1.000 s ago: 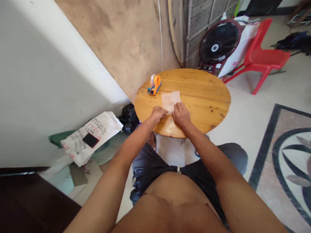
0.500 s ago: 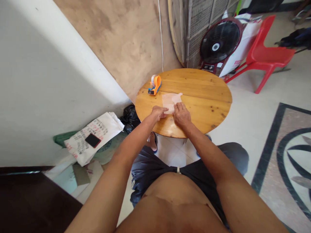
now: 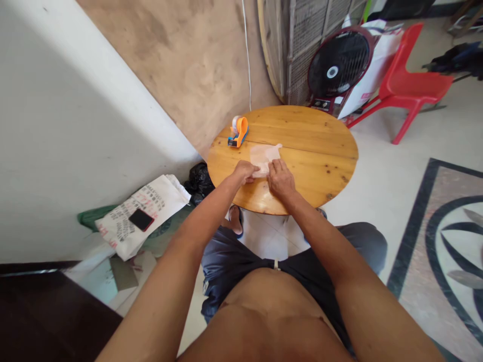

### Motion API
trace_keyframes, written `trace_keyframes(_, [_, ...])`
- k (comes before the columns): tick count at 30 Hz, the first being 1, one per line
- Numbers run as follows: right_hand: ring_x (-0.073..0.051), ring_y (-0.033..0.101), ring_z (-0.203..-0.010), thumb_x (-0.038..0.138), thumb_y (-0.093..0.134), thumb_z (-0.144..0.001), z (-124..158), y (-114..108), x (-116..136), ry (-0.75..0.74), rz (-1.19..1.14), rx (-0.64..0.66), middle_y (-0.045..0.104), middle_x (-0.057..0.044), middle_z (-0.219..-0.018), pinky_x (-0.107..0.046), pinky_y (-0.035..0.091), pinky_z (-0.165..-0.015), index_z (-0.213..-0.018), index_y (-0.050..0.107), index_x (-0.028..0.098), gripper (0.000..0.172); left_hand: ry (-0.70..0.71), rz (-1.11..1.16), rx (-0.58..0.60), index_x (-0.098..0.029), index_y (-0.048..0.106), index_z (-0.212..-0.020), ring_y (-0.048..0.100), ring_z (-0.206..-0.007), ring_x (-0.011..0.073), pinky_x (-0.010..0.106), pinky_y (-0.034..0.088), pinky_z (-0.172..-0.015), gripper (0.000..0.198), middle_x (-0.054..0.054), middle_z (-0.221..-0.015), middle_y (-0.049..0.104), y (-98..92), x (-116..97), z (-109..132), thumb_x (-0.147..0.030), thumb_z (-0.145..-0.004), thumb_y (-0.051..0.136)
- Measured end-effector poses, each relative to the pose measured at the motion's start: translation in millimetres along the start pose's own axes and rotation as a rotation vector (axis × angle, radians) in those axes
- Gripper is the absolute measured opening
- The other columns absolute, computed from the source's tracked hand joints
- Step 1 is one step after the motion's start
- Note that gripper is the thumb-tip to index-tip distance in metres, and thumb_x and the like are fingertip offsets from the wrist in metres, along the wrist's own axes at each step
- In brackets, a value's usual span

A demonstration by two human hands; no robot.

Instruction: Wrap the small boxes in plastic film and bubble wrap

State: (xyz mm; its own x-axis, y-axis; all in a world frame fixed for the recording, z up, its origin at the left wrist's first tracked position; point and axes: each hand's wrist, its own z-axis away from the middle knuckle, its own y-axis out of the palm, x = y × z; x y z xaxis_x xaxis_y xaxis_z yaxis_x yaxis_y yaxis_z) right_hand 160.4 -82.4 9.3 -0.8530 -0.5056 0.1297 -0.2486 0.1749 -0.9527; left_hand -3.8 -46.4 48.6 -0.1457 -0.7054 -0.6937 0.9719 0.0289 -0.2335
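Observation:
A thin, whitish, see-through sheet (image 3: 261, 154), which looks like plastic film or a flattened bag, lies on the round wooden table (image 3: 320, 146). At its near left edge, my left hand (image 3: 245, 172) is closed, with the thumb over the sheet and the fingers curled. My right hand (image 3: 280, 178) is closed on the near right edge, its bent fingers pressed together. The fingers cover part of the near edge. Beyond the sheet, to the left, stands an orange and blue tape dispenser (image 3: 238, 132) with a roll in it.
Left of the table are a black plastic bag (image 3: 199, 182) and a white printed sack (image 3: 158, 200) with a phone (image 3: 141, 219) on it. Behind the table to the right stand a dark fan (image 3: 339, 63) and a red chair (image 3: 411, 85). A white cord (image 3: 247, 55) hangs by the wall.
Both hands stay at the sheet's near edge with barely any visible motion. The whole view has shifted slightly.

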Motion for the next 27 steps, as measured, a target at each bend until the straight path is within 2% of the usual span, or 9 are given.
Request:
trace_keyframes(8, [-0.036,0.037,-0.136,0.024,0.036,-0.098,0,-1,0,-0.002,0.011,-0.011,0.049,-0.026,-0.142,-0.050,0.038,-0.112,-0.139,0.050,-0.002,0.050,-0.131,-0.003,0.140,-0.012,0.063,-0.078,0.071,-0.076,0.0268,0.039,0.059,-0.072,0.021,0.011,-0.069,0.066,-12.5,8,-2,-0.027,-0.079,0.077])
trace_keyframes(10, [-0.035,0.037,-0.136,0.024,0.037,-0.098,0,-1,0,-0.002,0.006,-0.010,0.049,-0.026,-0.142,-0.051,0.039,-0.111,-0.140,0.049,-0.002,0.050,-0.111,0.053,0.139,-0.012,0.063,-0.079,0.071,-0.077,0.0256,0.038,0.059,-0.073,0.018,0.011,-0.071,0.067,-10.4,9,-5,-0.025,-0.080,0.076])
trace_keyframes(15, [-0.036,0.037,-0.136,0.025,0.037,-0.098,1,-1,0,-0.003,0.013,-0.029,0.050,-0.026,-0.141,-0.050,0.038,-0.112,-0.139,0.050,-0.003,0.050,0.006,0.221,0.053,-0.016,0.063,-0.088,0.068,-0.077,0.0169,0.031,0.059,-0.075,0.017,0.004,-0.076,0.068,1.2,12,-8,-0.013,-0.077,0.076])
trace_keyframes(22, [-0.035,0.037,-0.137,0.022,0.036,-0.098,1,-1,0,-0.004,0.005,-0.019,0.050,-0.026,-0.141,-0.050,0.039,-0.111,-0.139,0.050,-0.002,0.050,0.129,0.296,-0.086,-0.014,0.060,-0.075,0.064,-0.066,0.0139,0.027,0.054,-0.067,0.016,0.001,-0.070,0.063,23.9,15,-5,-0.011,-0.074,0.076])
trace_keyframes(27, [-0.035,0.037,-0.136,0.022,0.037,-0.097,0,1,0,-0.002,0.004,-0.023,0.051,-0.027,-0.141,-0.051,0.038,-0.112,-0.138,0.051,-0.002,0.049,0.191,0.299,-0.162,-0.015,0.058,-0.075,0.061,-0.064,0.0106,0.022,0.050,-0.063,0.017,-0.001,-0.072,0.061,38.4,21,-11,-0.017,-0.075,0.075])
